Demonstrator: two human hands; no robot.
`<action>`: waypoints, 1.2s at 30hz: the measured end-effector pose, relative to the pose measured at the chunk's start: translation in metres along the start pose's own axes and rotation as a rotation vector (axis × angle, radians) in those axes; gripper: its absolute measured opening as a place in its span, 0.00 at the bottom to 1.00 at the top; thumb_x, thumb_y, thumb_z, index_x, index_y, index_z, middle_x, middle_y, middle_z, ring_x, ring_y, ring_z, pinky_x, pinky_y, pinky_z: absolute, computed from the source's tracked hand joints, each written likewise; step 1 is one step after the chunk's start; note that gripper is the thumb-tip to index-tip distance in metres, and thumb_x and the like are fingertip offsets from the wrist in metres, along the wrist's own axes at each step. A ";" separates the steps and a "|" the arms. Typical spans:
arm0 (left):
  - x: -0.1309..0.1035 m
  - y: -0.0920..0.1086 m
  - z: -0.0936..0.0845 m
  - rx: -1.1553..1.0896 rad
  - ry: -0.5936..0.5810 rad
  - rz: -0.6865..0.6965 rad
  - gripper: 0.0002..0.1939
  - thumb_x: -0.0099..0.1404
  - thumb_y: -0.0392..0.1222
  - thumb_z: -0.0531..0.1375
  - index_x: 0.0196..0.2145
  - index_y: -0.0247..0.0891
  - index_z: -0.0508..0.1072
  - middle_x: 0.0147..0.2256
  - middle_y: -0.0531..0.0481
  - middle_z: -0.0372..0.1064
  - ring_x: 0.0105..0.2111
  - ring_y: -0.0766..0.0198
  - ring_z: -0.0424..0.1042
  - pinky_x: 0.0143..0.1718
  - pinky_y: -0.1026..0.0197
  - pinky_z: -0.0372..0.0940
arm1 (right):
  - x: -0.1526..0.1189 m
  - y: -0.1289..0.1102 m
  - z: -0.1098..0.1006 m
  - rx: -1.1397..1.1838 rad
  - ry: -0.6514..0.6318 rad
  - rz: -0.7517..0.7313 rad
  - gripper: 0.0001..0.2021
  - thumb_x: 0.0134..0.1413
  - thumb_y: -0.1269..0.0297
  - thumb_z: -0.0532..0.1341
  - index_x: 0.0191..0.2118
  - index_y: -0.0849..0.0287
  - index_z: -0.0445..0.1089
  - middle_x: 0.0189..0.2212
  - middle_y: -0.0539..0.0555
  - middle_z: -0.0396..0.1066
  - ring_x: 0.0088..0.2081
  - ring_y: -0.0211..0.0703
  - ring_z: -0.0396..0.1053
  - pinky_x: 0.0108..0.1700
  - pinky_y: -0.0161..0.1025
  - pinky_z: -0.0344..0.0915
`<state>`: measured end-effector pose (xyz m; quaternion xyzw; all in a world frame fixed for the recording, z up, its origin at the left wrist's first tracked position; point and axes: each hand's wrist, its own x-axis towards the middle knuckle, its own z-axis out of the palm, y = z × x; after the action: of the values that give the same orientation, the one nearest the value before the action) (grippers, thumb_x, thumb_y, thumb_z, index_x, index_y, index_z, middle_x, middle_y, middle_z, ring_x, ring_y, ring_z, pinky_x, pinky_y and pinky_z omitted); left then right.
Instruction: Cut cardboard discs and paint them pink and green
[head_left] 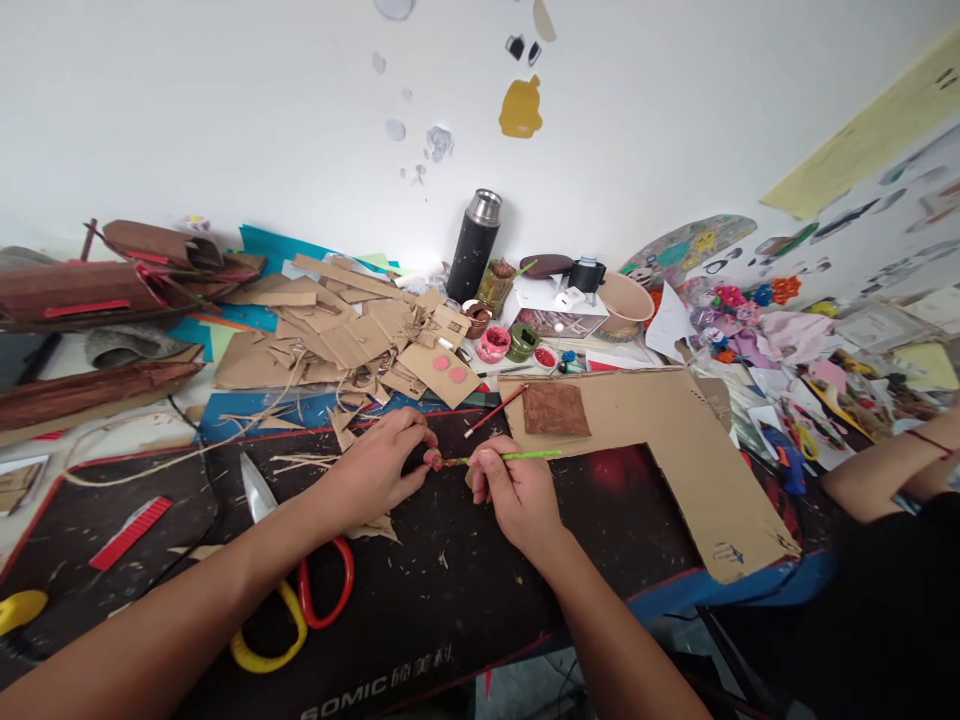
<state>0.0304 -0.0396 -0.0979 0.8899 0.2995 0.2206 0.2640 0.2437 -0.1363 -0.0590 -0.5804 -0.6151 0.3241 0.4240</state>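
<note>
My left hand (386,460) pinches a small reddish-brown piece (433,459) between thumb and fingers; its exact kind is too small to make out. In my right hand (517,495) is a thin paintbrush with a green handle (536,455), its tip touching or very near the piece. Just beyond my hands, a second paintbrush (495,411) lies partly across a cardboard sheet (637,400). A brown-painted cardboard rectangle (556,411) rests on that sheet. Close to my left forearm lie large scissors (327,598) with one red and one yellow handle loop, blades pointing away.
Paint pots in pink (493,345), green (523,343) and red (545,357) stand behind, near a black thermos (473,245). Cardboard scraps (352,335) pile at the back left. A red corrugated strip (131,532) lies left. Another person's arm (892,460) reaches in at right.
</note>
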 end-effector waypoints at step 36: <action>0.000 0.003 -0.006 -0.068 -0.019 -0.013 0.05 0.72 0.41 0.57 0.44 0.41 0.71 0.47 0.45 0.69 0.49 0.51 0.71 0.52 0.50 0.68 | 0.004 0.001 0.000 -0.031 0.054 0.008 0.19 0.77 0.53 0.51 0.38 0.56 0.72 0.21 0.47 0.71 0.21 0.37 0.72 0.27 0.33 0.65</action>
<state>0.0288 -0.0399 -0.0914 0.8805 0.2949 0.2205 0.2986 0.2446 -0.1323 -0.0594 -0.5981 -0.6060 0.3004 0.4299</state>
